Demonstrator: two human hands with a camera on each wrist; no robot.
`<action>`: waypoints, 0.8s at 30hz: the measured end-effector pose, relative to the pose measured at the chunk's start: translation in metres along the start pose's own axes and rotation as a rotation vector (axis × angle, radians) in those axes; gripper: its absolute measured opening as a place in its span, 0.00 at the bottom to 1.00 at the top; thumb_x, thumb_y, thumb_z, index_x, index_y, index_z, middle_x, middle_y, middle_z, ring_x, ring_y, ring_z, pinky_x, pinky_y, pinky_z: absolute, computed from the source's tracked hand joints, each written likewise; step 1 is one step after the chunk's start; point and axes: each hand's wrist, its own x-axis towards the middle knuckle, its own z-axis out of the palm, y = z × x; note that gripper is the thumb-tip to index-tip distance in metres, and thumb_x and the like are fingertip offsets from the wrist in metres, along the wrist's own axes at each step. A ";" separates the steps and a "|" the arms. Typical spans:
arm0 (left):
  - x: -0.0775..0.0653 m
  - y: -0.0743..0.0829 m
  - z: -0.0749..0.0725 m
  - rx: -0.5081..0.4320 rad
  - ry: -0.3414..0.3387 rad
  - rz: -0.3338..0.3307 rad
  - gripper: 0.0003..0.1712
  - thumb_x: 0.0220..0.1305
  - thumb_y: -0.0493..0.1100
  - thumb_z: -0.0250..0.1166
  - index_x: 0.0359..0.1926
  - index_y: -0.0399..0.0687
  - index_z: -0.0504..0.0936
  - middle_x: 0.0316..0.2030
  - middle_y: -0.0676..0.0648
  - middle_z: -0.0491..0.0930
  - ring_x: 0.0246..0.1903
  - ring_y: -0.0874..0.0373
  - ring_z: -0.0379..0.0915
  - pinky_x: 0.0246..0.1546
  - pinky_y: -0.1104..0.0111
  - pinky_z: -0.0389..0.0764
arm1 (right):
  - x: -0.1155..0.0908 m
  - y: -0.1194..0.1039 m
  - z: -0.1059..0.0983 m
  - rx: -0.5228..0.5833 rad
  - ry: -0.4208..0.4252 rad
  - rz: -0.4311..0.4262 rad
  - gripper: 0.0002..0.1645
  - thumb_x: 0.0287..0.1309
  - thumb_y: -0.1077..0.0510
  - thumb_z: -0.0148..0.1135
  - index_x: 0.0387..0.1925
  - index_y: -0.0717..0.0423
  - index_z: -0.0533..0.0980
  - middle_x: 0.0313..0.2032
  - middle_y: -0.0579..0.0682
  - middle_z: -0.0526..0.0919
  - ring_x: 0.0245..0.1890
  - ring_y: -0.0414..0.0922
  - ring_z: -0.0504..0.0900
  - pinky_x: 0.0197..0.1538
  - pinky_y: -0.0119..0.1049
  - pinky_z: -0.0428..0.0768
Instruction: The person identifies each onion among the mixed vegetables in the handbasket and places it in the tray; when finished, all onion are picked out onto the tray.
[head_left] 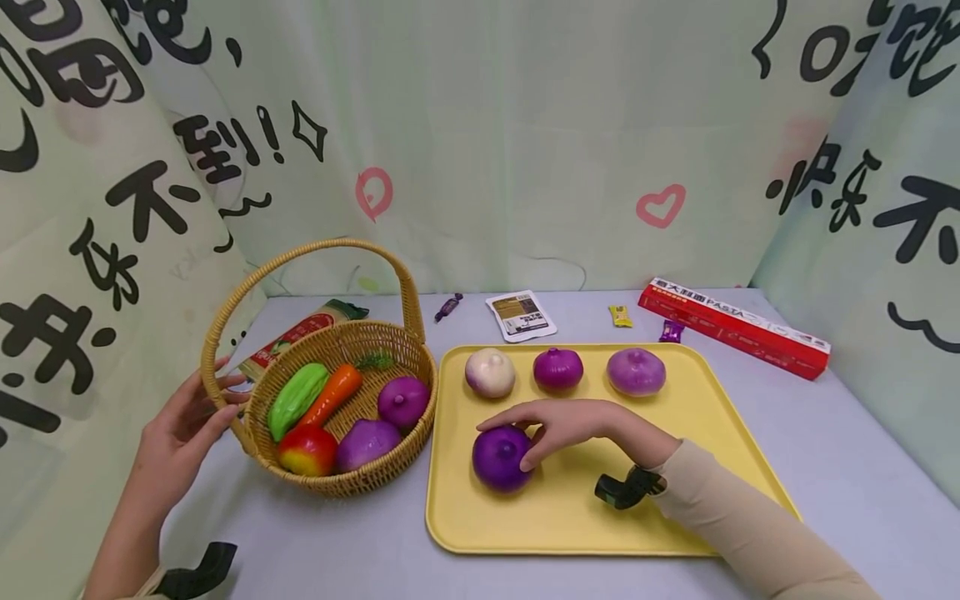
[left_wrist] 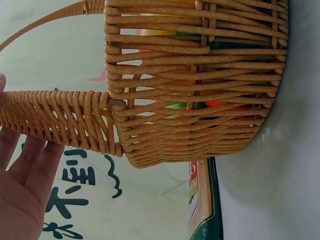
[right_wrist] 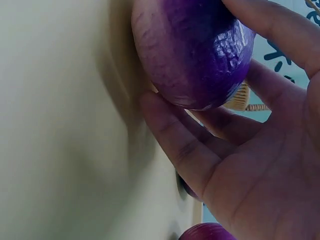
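My left hand point(head_left: 178, 442) grips the handle point(left_wrist: 60, 120) of a wicker basket point(head_left: 367, 483) near its base, thumb on one side and fingers on the other. Inside the basket lie a carrot point(head_left: 332, 396), a ridged green vegetable point(head_left: 297, 400), a red-yellow fruit point(head_left: 307, 452) and two purple onions. On the yellow tray point(head_left: 600, 521), my right hand point(head_left: 573, 423) pinches a dark purple onion point(head_left: 498, 462) between thumb and fingers. In the right wrist view, that glossy onion point(right_wrist: 195, 55) sits close to the tray surface, fingertips at its side and underside.
Along the tray's far side stand a whitish onion point(head_left: 490, 372), a purple onion point(head_left: 558, 368) and a paler purple onion point(head_left: 636, 372). Behind lie a white packet point(head_left: 521, 316), wrapped candies and a red pasta box point(head_left: 731, 329). A red-green package point(head_left: 300, 333) lies behind the basket.
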 end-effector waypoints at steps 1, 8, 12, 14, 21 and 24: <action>0.000 0.000 0.000 0.000 -0.001 -0.001 0.35 0.64 0.33 0.57 0.70 0.53 0.60 0.49 0.73 0.72 0.44 0.82 0.74 0.38 0.87 0.76 | -0.001 0.000 0.000 0.007 -0.001 0.007 0.38 0.55 0.50 0.66 0.67 0.35 0.63 0.65 0.42 0.68 0.62 0.42 0.69 0.57 0.30 0.75; 0.000 0.000 0.000 0.000 0.002 -0.004 0.35 0.64 0.33 0.58 0.70 0.54 0.60 0.49 0.74 0.72 0.44 0.82 0.74 0.38 0.87 0.76 | -0.003 0.001 0.000 0.070 -0.009 0.012 0.42 0.54 0.53 0.67 0.69 0.43 0.60 0.65 0.46 0.67 0.59 0.46 0.71 0.54 0.31 0.77; 0.000 -0.001 0.001 -0.007 0.005 0.012 0.35 0.64 0.32 0.57 0.70 0.52 0.60 0.49 0.73 0.73 0.45 0.82 0.74 0.39 0.88 0.75 | -0.004 0.003 -0.002 0.079 0.003 0.009 0.42 0.54 0.53 0.66 0.69 0.46 0.60 0.65 0.47 0.67 0.60 0.47 0.71 0.55 0.31 0.77; 0.000 -0.001 0.001 -0.008 0.005 0.017 0.34 0.64 0.32 0.57 0.70 0.52 0.60 0.49 0.73 0.73 0.45 0.81 0.74 0.39 0.88 0.75 | -0.004 0.004 -0.003 0.083 0.008 0.010 0.41 0.54 0.53 0.66 0.68 0.46 0.61 0.65 0.48 0.67 0.61 0.47 0.71 0.55 0.31 0.77; 0.001 -0.001 0.001 -0.007 0.003 0.008 0.35 0.64 0.32 0.57 0.70 0.53 0.60 0.50 0.72 0.73 0.45 0.81 0.74 0.40 0.88 0.75 | -0.010 0.003 -0.016 0.118 0.039 0.003 0.42 0.54 0.53 0.66 0.68 0.53 0.60 0.65 0.55 0.67 0.64 0.53 0.69 0.59 0.39 0.76; 0.001 -0.001 0.001 -0.007 0.004 0.006 0.35 0.64 0.32 0.58 0.70 0.53 0.60 0.50 0.73 0.73 0.45 0.80 0.74 0.40 0.88 0.75 | -0.013 0.001 -0.025 0.144 0.066 -0.003 0.42 0.54 0.54 0.66 0.68 0.54 0.60 0.67 0.56 0.65 0.66 0.57 0.66 0.62 0.45 0.74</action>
